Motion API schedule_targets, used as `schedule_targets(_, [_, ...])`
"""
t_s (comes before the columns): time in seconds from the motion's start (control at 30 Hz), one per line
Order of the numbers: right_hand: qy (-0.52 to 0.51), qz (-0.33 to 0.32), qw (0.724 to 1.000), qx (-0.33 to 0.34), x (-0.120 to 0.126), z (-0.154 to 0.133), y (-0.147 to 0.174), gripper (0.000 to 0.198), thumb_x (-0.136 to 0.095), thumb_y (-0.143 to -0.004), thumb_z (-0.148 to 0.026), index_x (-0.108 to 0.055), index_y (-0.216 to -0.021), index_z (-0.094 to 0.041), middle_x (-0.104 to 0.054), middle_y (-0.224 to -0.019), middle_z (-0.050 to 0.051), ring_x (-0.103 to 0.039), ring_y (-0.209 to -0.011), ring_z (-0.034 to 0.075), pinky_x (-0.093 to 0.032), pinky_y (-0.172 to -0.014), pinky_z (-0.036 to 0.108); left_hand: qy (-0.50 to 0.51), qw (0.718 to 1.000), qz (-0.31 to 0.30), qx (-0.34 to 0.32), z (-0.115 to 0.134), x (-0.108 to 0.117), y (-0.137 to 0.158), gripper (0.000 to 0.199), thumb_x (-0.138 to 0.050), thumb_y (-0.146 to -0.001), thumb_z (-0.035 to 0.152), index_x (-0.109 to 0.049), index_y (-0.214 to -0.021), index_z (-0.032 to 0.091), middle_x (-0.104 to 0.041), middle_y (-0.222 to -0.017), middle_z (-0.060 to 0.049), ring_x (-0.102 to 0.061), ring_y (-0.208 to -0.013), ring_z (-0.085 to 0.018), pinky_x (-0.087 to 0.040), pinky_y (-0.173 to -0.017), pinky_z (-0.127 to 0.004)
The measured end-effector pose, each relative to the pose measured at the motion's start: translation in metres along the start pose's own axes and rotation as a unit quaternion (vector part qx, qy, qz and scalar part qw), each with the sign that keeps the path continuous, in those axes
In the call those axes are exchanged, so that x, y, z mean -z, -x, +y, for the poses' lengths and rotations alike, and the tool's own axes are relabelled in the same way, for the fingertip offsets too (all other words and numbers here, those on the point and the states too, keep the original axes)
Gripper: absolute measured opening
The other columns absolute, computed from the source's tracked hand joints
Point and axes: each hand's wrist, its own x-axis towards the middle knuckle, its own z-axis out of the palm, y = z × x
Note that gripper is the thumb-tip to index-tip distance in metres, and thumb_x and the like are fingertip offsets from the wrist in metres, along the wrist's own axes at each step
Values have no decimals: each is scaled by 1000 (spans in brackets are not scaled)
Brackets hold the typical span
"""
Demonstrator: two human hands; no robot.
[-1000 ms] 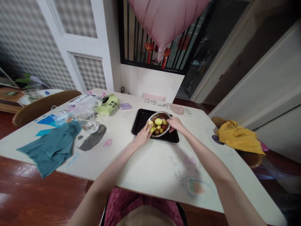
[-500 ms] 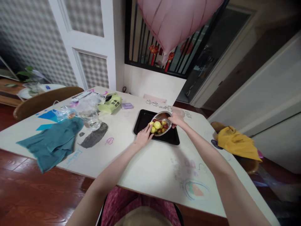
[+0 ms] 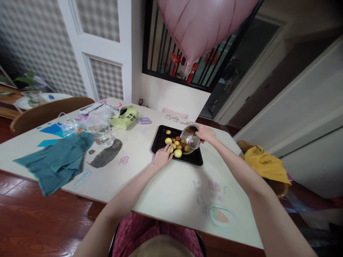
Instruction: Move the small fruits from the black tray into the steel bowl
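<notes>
My right hand (image 3: 205, 134) grips the rim of a metal bowl (image 3: 193, 141), which is tipped steeply on its side with its mouth facing left. Below and beside that mouth, several yellow-green and reddish-brown round fruits (image 3: 177, 153) lie on a black rectangular tray (image 3: 160, 134). Some fruits are still at the bowl's lip. My left hand (image 3: 163, 157) rests at the tray's near left edge, fingers stretched out and touching the fruits. One small fruit (image 3: 168, 132) sits apart near the tray's far left.
Left on the white table (image 3: 139, 171) are a teal cloth (image 3: 60, 157), a clear glass (image 3: 105, 138), a green packet (image 3: 125, 117) and a small purple pack (image 3: 144, 121). A pink balloon (image 3: 203, 25) hangs above the far side. A yellow cloth (image 3: 264, 164) drapes over a chair at right.
The bowl has tipped further and shifted right in my right hand. Fruits that were inside it have spilled onto the tray. My left hand has stayed nearly in place.
</notes>
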Motion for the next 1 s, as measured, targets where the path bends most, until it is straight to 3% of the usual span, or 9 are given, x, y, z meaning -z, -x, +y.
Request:
schedule_targets(0.13, [24, 15, 1000, -12, -1, 4, 1, 27, -52, -95, -17, -77, -104, -8, -76, -68, 13, -77, -93, 27, -54, -89, 32, -1, 1000, 14, -11, -1, -1, 2, 56, -44, -108, 38, -43, -159, 14, -49, -164, -20, -69, -128, -31, -57, -104, -43])
schedule_targets(0.3, [33, 41, 998, -36, 4, 20, 8, 27, -54, -93, -18, -78, -100, -8, -76, -72, 15, -77, -97, 30, -55, -88, 34, 23, 1000, 19, -2, 2, 4, 4, 56, -45, -108, 34, -42, -158, 10, -49, -163, -20, -54, -146, -32, -53, -113, -46])
schedule_targets(0.4, [20, 46, 998, -49, 6, 41, 20, 27, -52, -94, -21, -77, -92, -10, -72, -62, 12, -78, -86, 28, -56, -81, 31, 62, 997, 36, 10, 4, 8, 4, 53, -45, -108, 33, -43, -157, 13, -51, -162, -18, -51, -148, -32, -53, -114, -47])
schedule_targets(0.47, [-56, 31, 997, -43, 0, 57, 32, 26, -51, -94, -22, -75, -96, -12, -68, -56, 6, -76, -70, 24, -56, -71, 29, 106, 992, 59, 26, 4, 9, 4, 50, -43, -109, 33, -45, -155, 16, -54, -158, -16, -52, -147, -31, -52, -116, -47])
schedule_targets(0.57, [-270, -25, 963, -5, -25, 80, 52, 24, -54, -90, -22, -72, -101, -11, -67, -56, 3, -68, -50, 19, -51, -51, 25, 184, 976, 102, 51, 5, 11, 5, 45, -39, -110, 35, -48, -151, 19, -56, -153, -15, -53, -145, -29, -48, -120, -46])
schedule_targets(0.67, [-387, -91, 914, 81, -58, 92, 72, 25, -63, -84, -30, -72, -98, -12, -69, -61, 2, -65, -50, 17, -49, -46, 23, 259, 953, 135, 80, 6, 14, 6, 42, -35, -112, 39, -50, -146, 21, -57, -150, -14, -54, -143, -27, -45, -122, -47])
schedule_targets(0.83, [-419, -216, 863, 179, -106, 86, 97, 40, -74, -79, -47, -75, -101, -14, -76, -83, 5, -69, -73, 20, -55, -57, 26, 369, 910, 166, 96, 4, 18, 7, 42, -33, -112, 44, -53, -141, 20, -58, -147, -15, -54, -141, -28, -40, -124, -52])
schedule_targets(1.0, [-443, -246, 833, 223, -135, 70, 102, 51, -78, -80, -59, -73, -106, -15, -76, -99, 6, -70, -88, 22, -58, -70, 30, 501, 847, 175, 30, 1, 19, 7, 47, -40, -110, 53, -54, -142, 22, -57, -150, -15, -56, -140, -29, -49, -116, -50])
